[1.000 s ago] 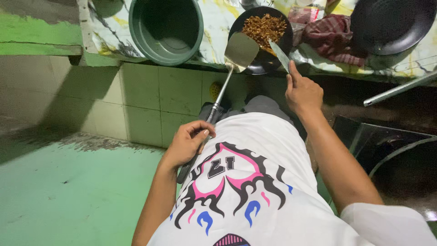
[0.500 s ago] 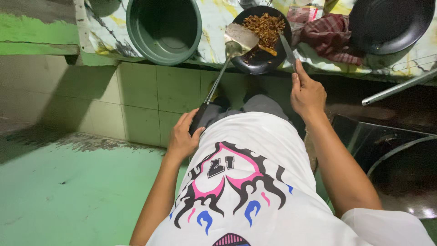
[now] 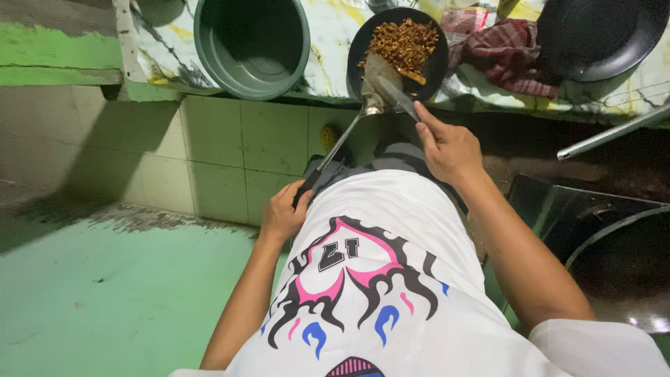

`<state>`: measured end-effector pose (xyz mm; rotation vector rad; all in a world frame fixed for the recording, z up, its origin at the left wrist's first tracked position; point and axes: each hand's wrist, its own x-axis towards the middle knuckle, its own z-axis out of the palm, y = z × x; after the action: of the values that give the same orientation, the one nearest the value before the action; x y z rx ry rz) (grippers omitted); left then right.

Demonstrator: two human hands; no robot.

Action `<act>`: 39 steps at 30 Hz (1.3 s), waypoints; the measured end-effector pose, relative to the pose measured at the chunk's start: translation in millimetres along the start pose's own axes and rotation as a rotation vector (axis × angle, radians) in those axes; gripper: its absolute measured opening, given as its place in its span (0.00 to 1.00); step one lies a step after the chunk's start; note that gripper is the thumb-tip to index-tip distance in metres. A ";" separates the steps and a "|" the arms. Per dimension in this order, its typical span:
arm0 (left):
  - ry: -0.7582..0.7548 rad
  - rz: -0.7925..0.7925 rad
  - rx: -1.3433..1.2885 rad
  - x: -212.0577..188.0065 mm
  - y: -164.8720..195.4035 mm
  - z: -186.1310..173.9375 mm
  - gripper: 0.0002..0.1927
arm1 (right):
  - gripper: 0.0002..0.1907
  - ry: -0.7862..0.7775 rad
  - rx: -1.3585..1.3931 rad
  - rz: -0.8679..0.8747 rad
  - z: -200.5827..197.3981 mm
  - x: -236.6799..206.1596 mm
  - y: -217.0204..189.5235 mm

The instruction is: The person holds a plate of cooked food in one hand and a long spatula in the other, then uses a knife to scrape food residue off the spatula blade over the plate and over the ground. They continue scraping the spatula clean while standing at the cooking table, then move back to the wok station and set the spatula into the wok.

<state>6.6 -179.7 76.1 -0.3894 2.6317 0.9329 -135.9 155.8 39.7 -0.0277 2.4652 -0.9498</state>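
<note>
Green floor and tiled wall below a marbled desk [image 3: 335, 42] holding a bowl of fried food.

Left hand [image 3: 285, 213] has its grip closed around the black handle of a spatula [image 3: 349, 132], whose blade now lies in the dark bowl [image 3: 398, 52] against the brown food; earlier it hovered at the near rim. Right hand [image 3: 447, 150] pinches a spoon [image 3: 398, 98] touching the blade. A green bucket [image 3: 251, 45] stands left, a red cloth [image 3: 513, 52] right.
</note>
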 end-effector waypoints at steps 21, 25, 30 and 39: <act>0.076 0.120 -0.044 -8.6 -10.8 13.6 0.13 | 0.20 0.029 0.132 0.152 -16.0 7.4 -23.2; 0.112 0.128 -0.030 -9.9 -13.3 15.6 0.14 | 0.21 0.028 0.108 0.047 -14.4 1.7 -22.2; 0.095 0.129 -0.024 -9.3 -13.2 15.0 0.14 | 0.21 -0.021 0.079 0.228 -11.4 -0.7 -22.9; 0.070 0.051 -0.051 -7.8 -12.7 18.3 0.13 | 0.21 -0.001 0.063 0.225 -4.8 -0.8 -22.4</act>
<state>22.0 -176.2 58.6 -0.3758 2.6968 1.0218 -140.8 141.9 57.2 0.2642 2.3748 -0.9272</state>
